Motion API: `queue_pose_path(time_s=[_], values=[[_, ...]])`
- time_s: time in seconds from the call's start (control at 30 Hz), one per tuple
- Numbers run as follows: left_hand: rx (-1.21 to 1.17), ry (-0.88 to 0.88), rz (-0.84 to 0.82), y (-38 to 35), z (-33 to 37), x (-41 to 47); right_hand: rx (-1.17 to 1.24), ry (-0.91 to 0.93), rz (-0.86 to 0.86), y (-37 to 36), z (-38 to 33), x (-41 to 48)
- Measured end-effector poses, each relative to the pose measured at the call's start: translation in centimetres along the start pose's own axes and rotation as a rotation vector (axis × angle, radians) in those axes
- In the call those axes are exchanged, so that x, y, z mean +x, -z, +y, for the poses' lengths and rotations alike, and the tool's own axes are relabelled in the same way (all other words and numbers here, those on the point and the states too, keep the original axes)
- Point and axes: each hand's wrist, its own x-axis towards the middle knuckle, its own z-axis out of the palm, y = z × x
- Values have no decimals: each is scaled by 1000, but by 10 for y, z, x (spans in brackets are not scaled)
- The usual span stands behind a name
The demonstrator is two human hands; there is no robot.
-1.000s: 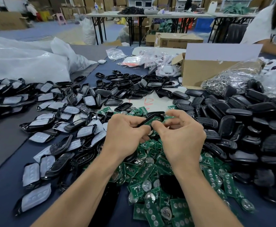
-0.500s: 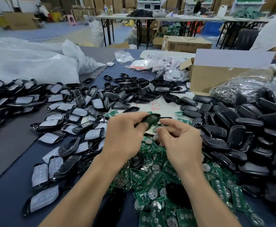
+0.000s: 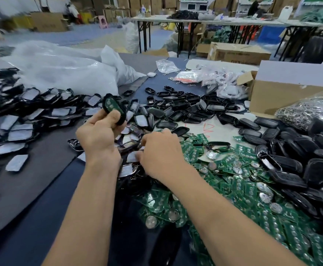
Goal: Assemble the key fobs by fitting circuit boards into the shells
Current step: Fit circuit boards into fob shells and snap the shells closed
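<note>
At nine o'clock of my view, lifted clear of the heaps, the left hand clasps a black shell with a green circuit board seated in it, board face toward me. The right hand is down at the centre, knuckles up, fingertips among the film-faced halves. I cannot tell whether it has pinched one or merely touches them.

I judge this board fitted, and the step in hand is fetching the mating piece. The next move calls for drawing one half free of its neighbours, turning it to match the shell's outline, and pressing the two together without tipping the board from its seat.

Loose boards lie heaped at four o'clock, dark shells at three, a cardboard box at two with a bag of metal rings beside it, and white plastic bags at eleven. The overlapping halves are the obstacle: lifting one may drag others along.
</note>
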Motion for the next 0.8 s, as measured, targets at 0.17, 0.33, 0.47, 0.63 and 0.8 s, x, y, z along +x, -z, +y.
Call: queue_pose_path(time_s=[0.17, 0.33, 0.47, 0.63, 0.8], values=[[47, 26, -51, -4, -5, -1, -32, 22, 46, -4, -2, 0], [36, 84, 4, -16, -15, -19, 690, -236, 113, 20, 38, -30], [91, 67, -158, -31, -33, -46, 1047, -412, 196, 42, 81, -72], [304, 40, -457, -44, -56, -78, 1202, -490, 281, 48, 106, -93], [497, 84, -573, -43, -66, -91, 1308, -486, 259, 49, 112, -95]])
